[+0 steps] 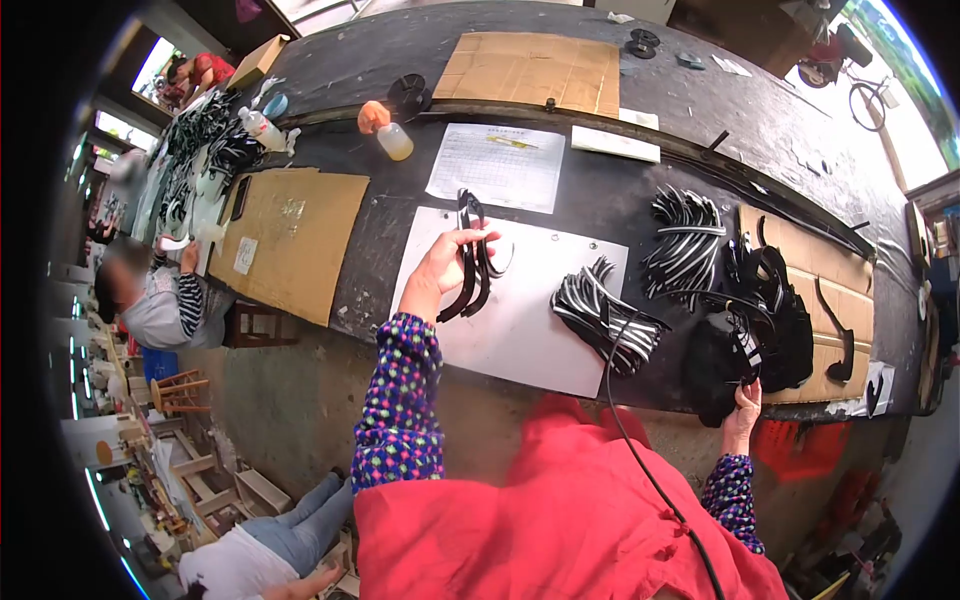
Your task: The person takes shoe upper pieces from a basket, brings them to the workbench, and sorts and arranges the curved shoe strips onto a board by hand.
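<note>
My left hand [442, 268] is closed around a few curved black strips [466, 290], raised over a white board [480, 345]. Low on the right, my right hand [742, 408] has its fingers pinched at the edge of a black, cloth-like bundle [715, 365]; what exactly they hold is hidden. Between my hands lies a tied bundle of black-and-white strips [607, 318], partly on the board. A second bundle of striped strips [684, 245] is behind it, beside a heap of black pieces [785, 310].
A printed sheet [497, 165] with a yellow pen lies beyond the board. Cardboard sheets [300, 240] cover parts of the dark table. A bottle of yellowish liquid [395, 142] stands at the back. A cable [650, 470] hangs across my red apron. Other people [160, 300] are at the left.
</note>
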`<state>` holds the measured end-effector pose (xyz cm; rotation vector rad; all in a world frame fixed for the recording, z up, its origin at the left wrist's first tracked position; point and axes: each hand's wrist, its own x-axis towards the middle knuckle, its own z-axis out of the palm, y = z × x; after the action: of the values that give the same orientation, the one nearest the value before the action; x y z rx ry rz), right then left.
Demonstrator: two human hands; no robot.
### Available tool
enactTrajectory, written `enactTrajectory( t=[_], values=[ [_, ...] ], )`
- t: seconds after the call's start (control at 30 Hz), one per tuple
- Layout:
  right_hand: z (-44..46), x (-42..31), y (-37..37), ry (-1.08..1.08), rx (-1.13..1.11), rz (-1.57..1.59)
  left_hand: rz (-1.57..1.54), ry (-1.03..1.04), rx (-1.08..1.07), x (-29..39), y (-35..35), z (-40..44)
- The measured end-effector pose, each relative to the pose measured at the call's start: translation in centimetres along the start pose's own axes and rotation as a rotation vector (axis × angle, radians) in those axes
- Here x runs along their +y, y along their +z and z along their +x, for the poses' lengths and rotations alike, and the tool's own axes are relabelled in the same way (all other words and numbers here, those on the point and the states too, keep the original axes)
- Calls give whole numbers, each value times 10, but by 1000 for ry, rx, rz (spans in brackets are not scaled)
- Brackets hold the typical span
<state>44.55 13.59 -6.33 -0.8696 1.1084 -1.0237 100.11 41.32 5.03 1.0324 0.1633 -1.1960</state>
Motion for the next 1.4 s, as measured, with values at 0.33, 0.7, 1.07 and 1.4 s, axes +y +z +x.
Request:
enactTrajectory(
  t=[0.33, 0.7, 1.07, 1.4],
  values=[
    [-31, -96, 69, -379, -18, -836, 151, 47, 128, -48, -59, 102],
    [-129, -52, 221, -315, -1907, -1445, 110, 168, 228, -68, -42, 60],
    [-1, -264, -2, 703, -502, -1474, -126, 399, 162, -79, -17, -33],
    [-38, 31, -145, 305, -1124, -802, -212, 467, 242, -116, 16, -139]
  ],
)
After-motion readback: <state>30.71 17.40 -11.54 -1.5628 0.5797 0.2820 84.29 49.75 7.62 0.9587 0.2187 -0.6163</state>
